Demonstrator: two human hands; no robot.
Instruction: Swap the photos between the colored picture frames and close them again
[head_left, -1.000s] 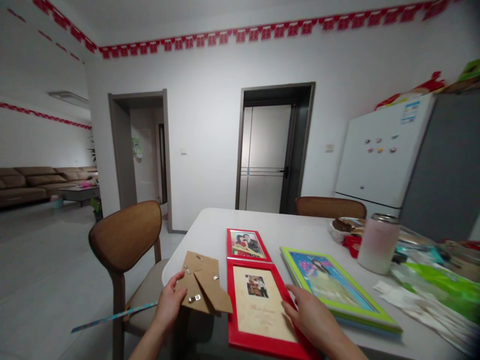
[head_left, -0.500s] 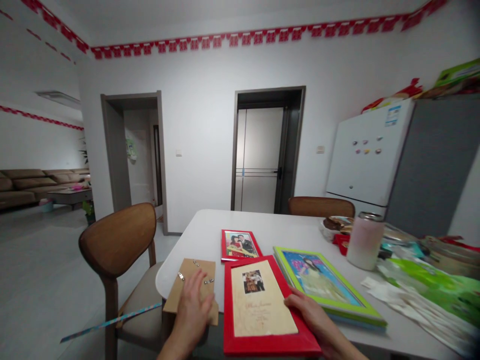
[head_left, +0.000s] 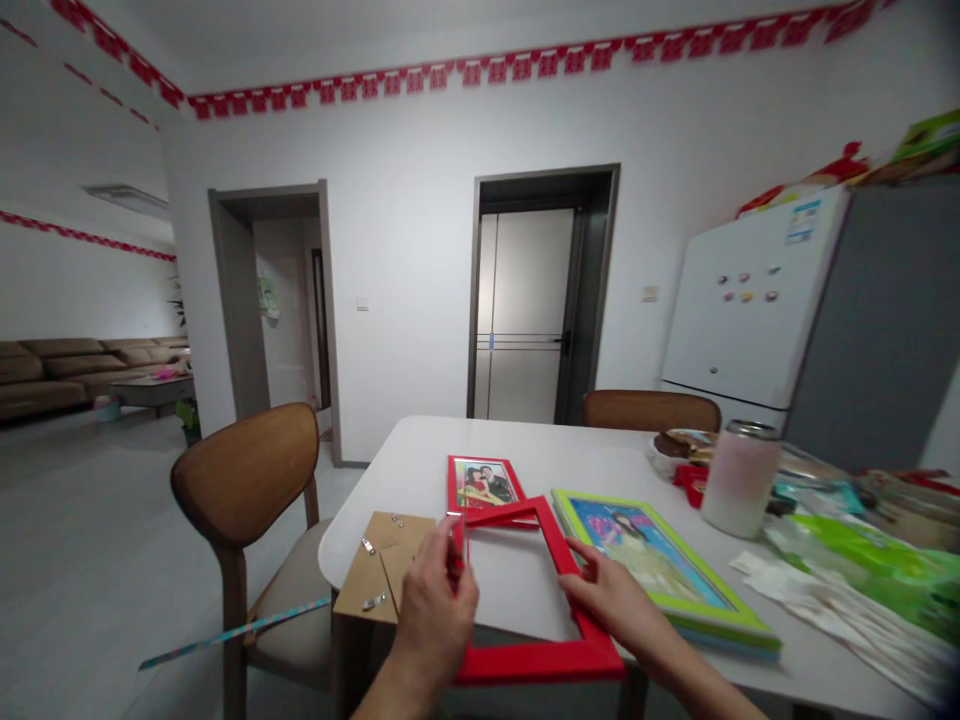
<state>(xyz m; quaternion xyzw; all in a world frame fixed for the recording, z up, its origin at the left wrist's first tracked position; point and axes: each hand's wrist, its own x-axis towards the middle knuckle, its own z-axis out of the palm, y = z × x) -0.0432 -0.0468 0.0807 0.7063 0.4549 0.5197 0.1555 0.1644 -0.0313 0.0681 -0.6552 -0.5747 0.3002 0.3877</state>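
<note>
A red picture frame (head_left: 540, 660) with a see-through opening is held up over the near edge of the white table. My left hand (head_left: 439, 600) grips its left side, fingers curled round. On its right side, my right hand (head_left: 607, 590) pinches the border between thumb and fingers. Beside my left hand lies a brown backing board (head_left: 364, 575) with metal clips. Behind the held frame is a smaller red frame (head_left: 484, 484) with a photo of two people. To the right, a green frame (head_left: 660, 560) with a photo rests on a stack.
A pink and white bottle (head_left: 741, 478) stands at the right, near green plastic packaging (head_left: 862, 550), white gloves (head_left: 832, 610) and a bowl. One wooden chair (head_left: 251, 480) is at the left, another (head_left: 652, 410) behind the table. A patterned strip (head_left: 232, 633) extends at the lower left.
My left hand has moved right from the backing board onto the red frame. The cream page with a small picture no longer shows in the frame, whose opening is now see-through.
</note>
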